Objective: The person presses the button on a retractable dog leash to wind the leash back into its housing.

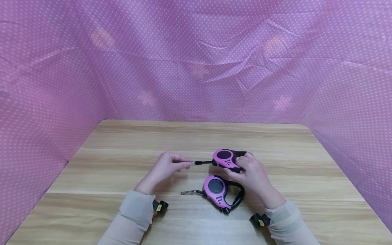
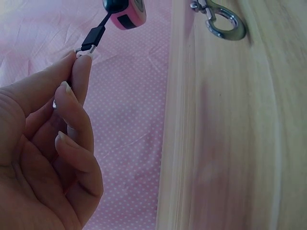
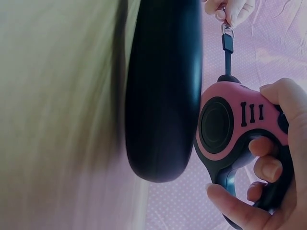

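My right hand (image 1: 251, 172) grips the black handle of a pink and black retractable dog leash (image 1: 221, 157), fingers curled through its loop in the right wrist view. From its nose a short black strap (image 3: 228, 55) runs out to a metal clip. Thumb and forefinger of my left hand (image 1: 167, 166) pinch that clip, and the fingers hide most of it; the left wrist view shows the hand (image 2: 53, 129) close up. Nearer to me, a second pink and black retractable leash (image 1: 211, 190) lies on the table, its metal snap hook (image 1: 187, 192) pointing left. Neither hand touches it.
Both leashes are over a light wooden table (image 1: 122, 136). Pink cloth with white dots (image 1: 196, 85) hangs behind the table and along both sides. A small black device sits at each wrist, beside the pale sleeves (image 1: 134, 211).
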Demonstrator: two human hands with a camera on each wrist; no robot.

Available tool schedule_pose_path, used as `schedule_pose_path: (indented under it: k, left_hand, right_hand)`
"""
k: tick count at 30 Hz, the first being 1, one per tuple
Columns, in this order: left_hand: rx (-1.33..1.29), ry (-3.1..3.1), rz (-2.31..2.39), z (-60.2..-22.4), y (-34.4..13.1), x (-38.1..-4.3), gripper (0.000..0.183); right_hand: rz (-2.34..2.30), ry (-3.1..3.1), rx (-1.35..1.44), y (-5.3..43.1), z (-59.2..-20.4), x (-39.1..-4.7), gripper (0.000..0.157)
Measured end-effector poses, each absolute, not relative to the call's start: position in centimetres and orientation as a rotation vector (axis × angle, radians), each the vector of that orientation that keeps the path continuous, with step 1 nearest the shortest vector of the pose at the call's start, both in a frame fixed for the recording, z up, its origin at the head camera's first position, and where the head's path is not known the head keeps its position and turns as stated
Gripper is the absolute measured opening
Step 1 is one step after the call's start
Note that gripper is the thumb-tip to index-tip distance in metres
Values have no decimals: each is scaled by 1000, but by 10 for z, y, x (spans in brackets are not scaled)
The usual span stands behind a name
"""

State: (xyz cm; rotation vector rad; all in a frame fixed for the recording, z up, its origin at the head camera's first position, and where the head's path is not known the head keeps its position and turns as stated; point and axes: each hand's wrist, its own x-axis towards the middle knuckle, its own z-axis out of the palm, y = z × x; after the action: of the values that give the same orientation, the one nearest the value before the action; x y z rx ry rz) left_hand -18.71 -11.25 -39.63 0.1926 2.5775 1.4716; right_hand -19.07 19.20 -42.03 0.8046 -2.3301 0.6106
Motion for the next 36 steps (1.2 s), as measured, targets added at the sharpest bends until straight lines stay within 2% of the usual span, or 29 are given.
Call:
schedule_pose_path:
  k: [23, 36]
  left_hand:
    - [257, 2564, 1453, -397, -106, -186, 20]
    - [233, 2562, 1454, -396, -105, -186, 17]
  right_hand:
    - [621, -2400, 817, 188, -417, -189, 44]
    - [651, -2390, 829, 187, -418, -189, 41]
